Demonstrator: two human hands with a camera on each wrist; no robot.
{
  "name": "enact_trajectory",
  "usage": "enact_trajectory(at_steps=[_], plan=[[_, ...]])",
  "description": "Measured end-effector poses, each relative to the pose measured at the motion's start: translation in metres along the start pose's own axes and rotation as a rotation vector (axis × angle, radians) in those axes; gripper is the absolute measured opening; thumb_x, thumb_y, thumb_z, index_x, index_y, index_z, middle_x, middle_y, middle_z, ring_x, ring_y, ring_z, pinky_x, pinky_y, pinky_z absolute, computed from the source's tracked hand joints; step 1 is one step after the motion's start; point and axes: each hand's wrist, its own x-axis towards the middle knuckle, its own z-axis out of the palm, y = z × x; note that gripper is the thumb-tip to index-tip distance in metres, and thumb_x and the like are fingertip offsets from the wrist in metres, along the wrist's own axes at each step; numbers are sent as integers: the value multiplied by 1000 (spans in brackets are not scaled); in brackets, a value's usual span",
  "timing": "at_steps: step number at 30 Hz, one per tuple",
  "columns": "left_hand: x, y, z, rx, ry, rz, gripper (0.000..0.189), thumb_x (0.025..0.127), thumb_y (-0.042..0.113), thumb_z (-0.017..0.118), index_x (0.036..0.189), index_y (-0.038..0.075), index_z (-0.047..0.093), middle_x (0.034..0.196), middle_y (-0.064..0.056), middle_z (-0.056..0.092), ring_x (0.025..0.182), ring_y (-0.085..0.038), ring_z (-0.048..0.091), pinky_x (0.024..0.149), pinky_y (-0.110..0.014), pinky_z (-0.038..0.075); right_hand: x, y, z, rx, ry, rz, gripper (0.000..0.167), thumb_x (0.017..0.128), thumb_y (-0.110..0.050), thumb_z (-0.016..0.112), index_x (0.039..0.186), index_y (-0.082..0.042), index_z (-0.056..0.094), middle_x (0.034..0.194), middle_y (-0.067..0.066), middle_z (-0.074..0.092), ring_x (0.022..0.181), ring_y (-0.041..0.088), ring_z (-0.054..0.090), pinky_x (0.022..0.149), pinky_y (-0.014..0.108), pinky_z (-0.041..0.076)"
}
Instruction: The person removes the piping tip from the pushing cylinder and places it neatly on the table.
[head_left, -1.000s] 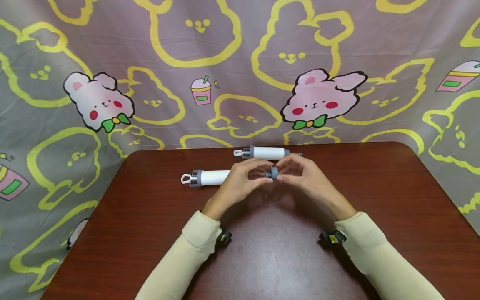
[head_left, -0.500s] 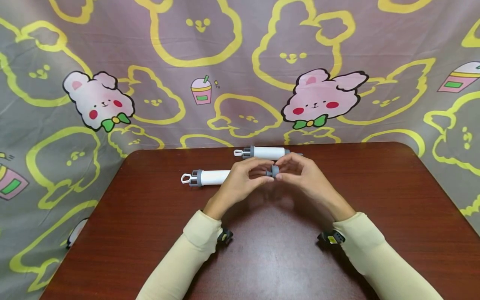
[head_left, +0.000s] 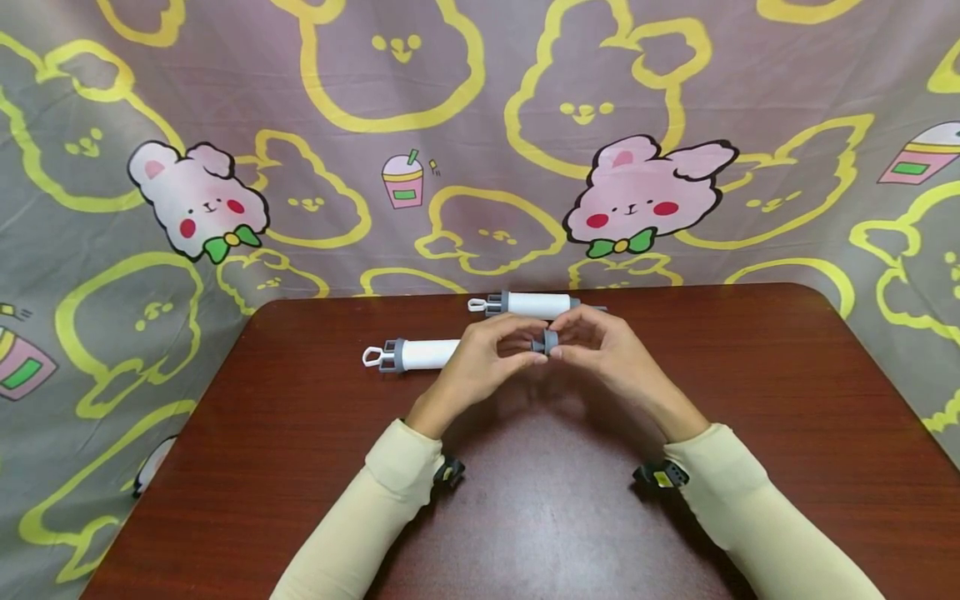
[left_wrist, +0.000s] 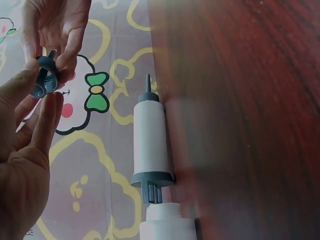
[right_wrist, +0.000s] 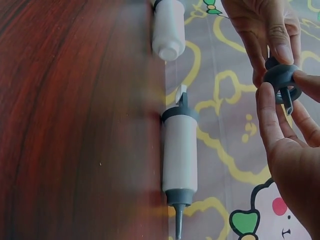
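My left hand [head_left: 480, 362] pinches a small grey nozzle piece [head_left: 537, 347] above the table, fingertips on its wide hollow end. Meeting it from the right, my right hand [head_left: 622, 358] pinches a grey ring-shaped cap [head_left: 551, 342] between thumb and fingers. In the right wrist view a thin nozzle tip [right_wrist: 287, 104] sticks out through the ring; whether the parts are locked together I cannot tell. Behind my left hand lies a white syringe-like tube [head_left: 429, 356] with a grey flange and white loop handle. Its right end, hidden in the head view, shows a bare white neck [right_wrist: 170, 53].
Farther back lies a second white tube [head_left: 537, 305] with a grey nozzle fitted and the same loop handle. The dark red wooden table [head_left: 555, 517] reaches to a patterned cloth [head_left: 487, 167] hanging behind it and at both sides.
The ring and nozzle piece tilt slightly between my fingertips, and my right hand shifts a little to the left. Both tubes stay where they were.
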Motion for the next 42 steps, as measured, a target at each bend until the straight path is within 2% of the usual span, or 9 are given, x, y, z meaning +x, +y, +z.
enact_trajectory(at_steps=[12, 16, 21, 29, 32, 36, 42], plan=[[1, -1, -1, 26, -11, -25, 37, 88, 1, 81, 124, -2, 71, 118, -15, 72, 106, -28, 75, 94, -24, 59, 0, 0, -9, -42, 12, -5, 26, 94, -1, 75, 118, 1, 65, 102, 1, 71, 96, 10, 71, 84, 23, 57], [1, -2, -1, 51, -9, -5, 36, 88, -2, 80, 123, -3, 72, 117, -16, 72, 107, -29, 75, 94, -25, 59, 0, 1, -12, -45, 22, -4, 26, 93, -1, 75, 118, 1, 65, 101, 1, 72, 95, 10, 71, 83, 23, 58], [2, -5, 1, 99, -1, 21, 34, 87, -5, 80, 121, -3, 73, 115, -16, 72, 105, -28, 75, 92, -24, 59, -1, 4, -14, -63, 35, -3, 26, 93, -1, 75, 117, 0, 65, 101, -1, 71, 95, 10, 71, 83, 23, 58], [3, -6, 3, 189, 12, 12, 32, 88, 0, 82, 119, 1, 75, 113, -12, 74, 102, -24, 75, 91, -22, 58, -4, 5, -19, -79, 63, -3, 25, 94, -2, 75, 116, 2, 65, 99, 0, 72, 92, 8, 71, 83, 22, 58], [3, -8, 4, 221, 12, -2, 30, 88, 2, 82, 117, 1, 75, 113, -12, 74, 102, -24, 75, 91, -23, 59, -5, 6, -22, -96, 74, 13, 24, 94, -2, 75, 116, 1, 65, 99, -1, 73, 92, 8, 71, 83, 21, 58], [3, -10, 8, 248, -29, -41, 28, 90, 3, 81, 117, -2, 74, 112, -14, 73, 101, -25, 75, 89, -23, 59, -6, 8, -27, -129, 88, 40, 25, 94, -3, 75, 116, 0, 66, 99, -2, 73, 93, 7, 71, 82, 21, 57], [7, -13, 15, 282, -76, -120, 26, 91, 3, 80, 115, -2, 74, 110, -15, 72, 100, -25, 73, 87, -24, 59, -7, 11, -34, -201, 90, 64, 25, 95, -6, 76, 117, -2, 67, 107, 11, 73, 96, 6, 70, 83, 19, 56]])
